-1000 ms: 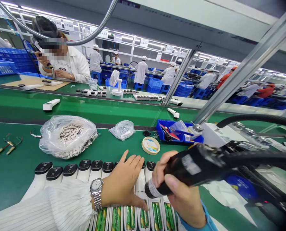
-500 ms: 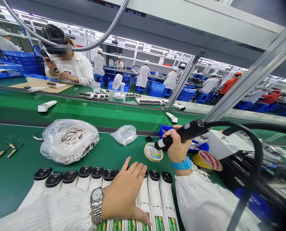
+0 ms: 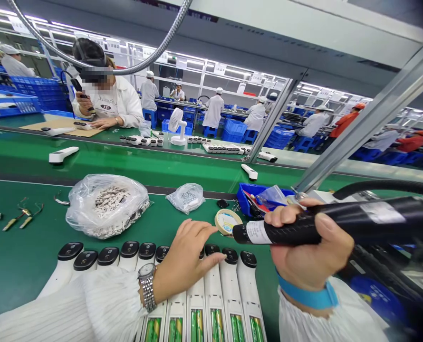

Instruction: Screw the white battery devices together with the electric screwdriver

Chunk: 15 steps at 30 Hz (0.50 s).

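Observation:
My right hand [image 3: 311,242] is wrapped around a black electric screwdriver [image 3: 286,228], held almost level with its nose pointing left. My left hand [image 3: 186,259] hovers over the row of white handheld devices, palm down. Its thumb and fingers are apart, the fingertips close to the screwdriver's nose, and I see nothing held in them. The white handheld devices [image 3: 229,289] lie side by side with black heads away from me. Green batteries [image 3: 216,325] show in the open compartments at their near ends. Behind the fingertips a tape roll [image 3: 228,221] lies on the bench.
A clear bag of small white parts [image 3: 108,204] and a bag of screws [image 3: 186,197] lie beyond the row. A blue bin [image 3: 249,194] stands behind the screwdriver. Two white devices rest on the green conveyor [image 3: 154,166]. A co-worker [image 3: 108,99] sits across it.
My right hand has brought the screwdriver nearer and turned it to almost level. My left hand has lifted from spreading across the devices, its fingers drawn closer together near the screwdriver's nose.

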{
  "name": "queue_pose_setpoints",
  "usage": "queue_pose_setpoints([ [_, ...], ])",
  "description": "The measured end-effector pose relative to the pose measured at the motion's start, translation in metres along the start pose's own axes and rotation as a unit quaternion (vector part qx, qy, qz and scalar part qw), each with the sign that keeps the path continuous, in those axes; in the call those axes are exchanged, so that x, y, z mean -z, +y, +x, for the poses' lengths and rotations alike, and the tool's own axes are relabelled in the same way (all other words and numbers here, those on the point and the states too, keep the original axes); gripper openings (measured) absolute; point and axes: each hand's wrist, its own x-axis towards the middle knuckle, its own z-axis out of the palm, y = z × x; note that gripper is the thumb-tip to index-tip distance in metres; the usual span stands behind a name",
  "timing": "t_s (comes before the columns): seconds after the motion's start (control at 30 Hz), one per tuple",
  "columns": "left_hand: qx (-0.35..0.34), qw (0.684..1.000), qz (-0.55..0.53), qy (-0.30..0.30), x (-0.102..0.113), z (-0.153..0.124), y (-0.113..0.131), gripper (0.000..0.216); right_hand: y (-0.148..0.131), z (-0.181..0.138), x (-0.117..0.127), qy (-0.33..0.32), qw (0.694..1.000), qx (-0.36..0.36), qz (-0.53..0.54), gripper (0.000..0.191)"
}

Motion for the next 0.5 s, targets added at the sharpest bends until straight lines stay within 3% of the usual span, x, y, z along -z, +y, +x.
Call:
queue_pose_setpoints([
  [0.23,-0.027,0.999,0.004,0.026,-0.002,0.000,-0.002,0.019,-0.021,-0.028,-0.006,-0.017,0.999,-0.030,0.029,0.024],
  [0.5,-0.052,0.998,-0.018,0.028,-0.002,-0.002,-0.004,0.018,-0.027,-0.033,-0.007,-0.018,0.999,-0.023,0.028,0.023],
])
